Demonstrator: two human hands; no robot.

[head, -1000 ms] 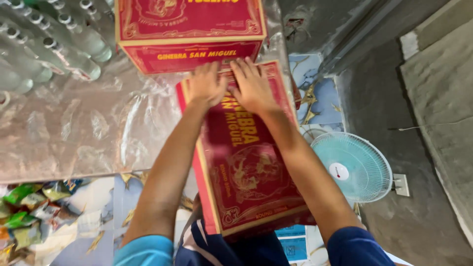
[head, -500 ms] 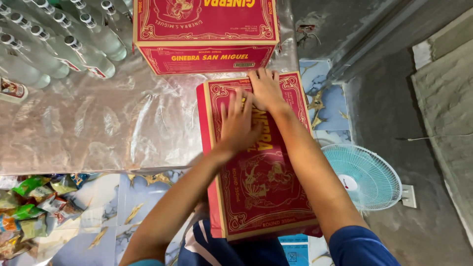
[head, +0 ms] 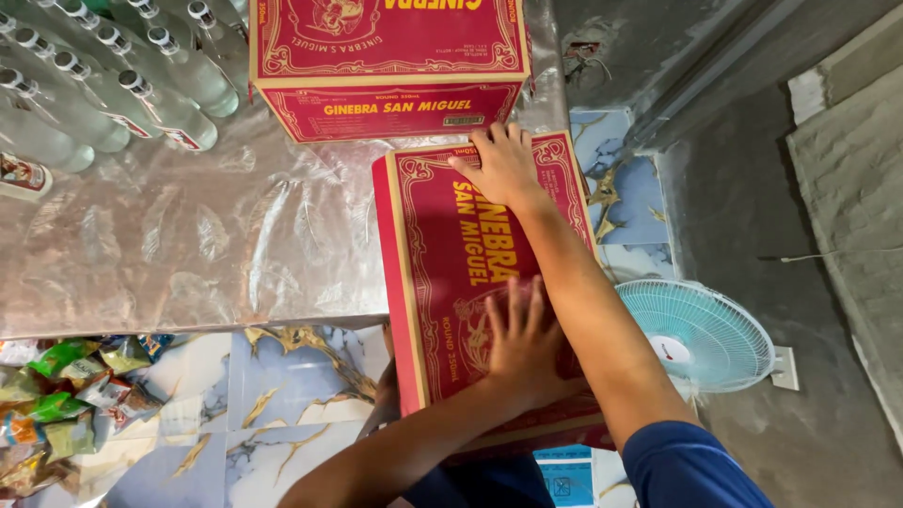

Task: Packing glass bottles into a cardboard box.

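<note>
Lying in a heap at the far left, on the pale marbled floor tiles [head: 282, 395], are bright green and orange snack packets [head: 56, 395]. Above them, clear glass bottles [head: 113, 85] are lying side by side on the silvery, foil-like table top [head: 188, 245], caps pointing up and left. A red carton with gold print [head: 390, 66] is sitting at the table's far edge, just beyond the nearer one.

The red box [head: 442, 273] being handled is resting lengthwise, its far end on the table edge and its near end reaching out toward the person. The left hand [head: 522, 339] is pressing flat on the lid near the near end, fingers spread and open, gripping nothing. The right hand [head: 503, 165] is lying flat on the far end of the same lid, fingers splayed, tips almost reaching the other carton. The right forearm is crossing the lid diagonally, a blue sleeve showing at the bottom.

To the right, a light-blue electric fan [head: 701, 334] is standing on the floor just beside the box. Beyond it, rough grey concrete [head: 752, 188] is running up the right side.
</note>
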